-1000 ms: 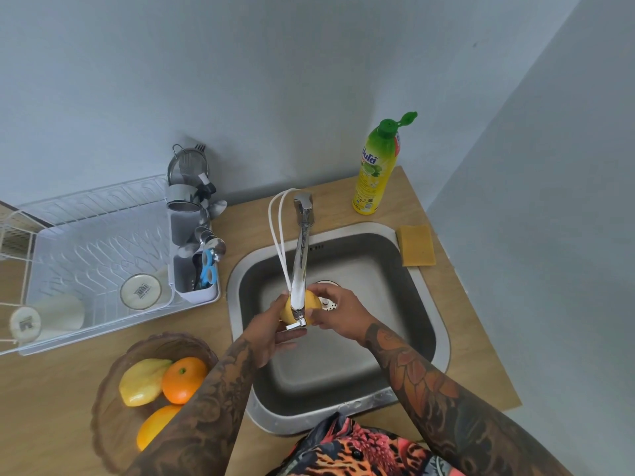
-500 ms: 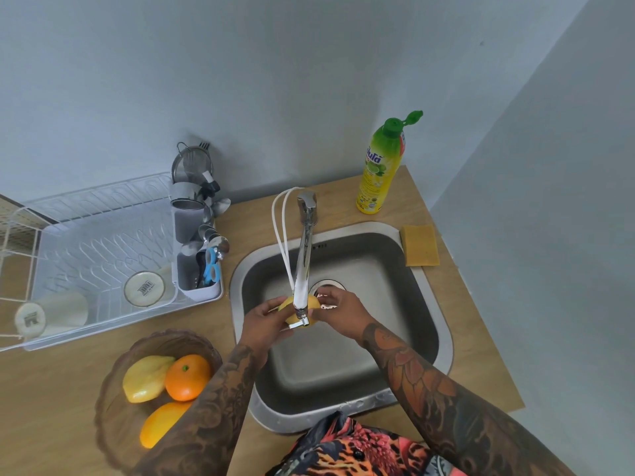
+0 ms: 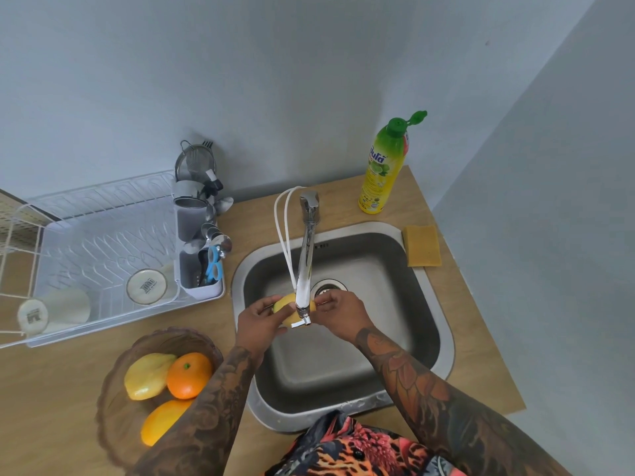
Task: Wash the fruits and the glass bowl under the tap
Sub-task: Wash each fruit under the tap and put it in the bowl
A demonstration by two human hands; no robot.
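A: Fruit (image 3: 287, 304) — yellow, smooth-skinned — sits under the tap (image 3: 305, 269) spout, over the steel sink (image 3: 443, 324). Left hand (image 3: 257, 324) grips it from the left; right hand (image 3: 338, 312) pinches its right end.

B: Step?

A: Rinsing fruit no. 1, I'd say. Next probably needs turning it w/ both hands, grip firm — wet skin's likely slippery.

B: Rest?

A: Ribbed brownish glass bowl (image 3: 113, 420), near left on the wood counter, holds an orange (image 3: 189, 374) & two yellow fruits, not yet done.
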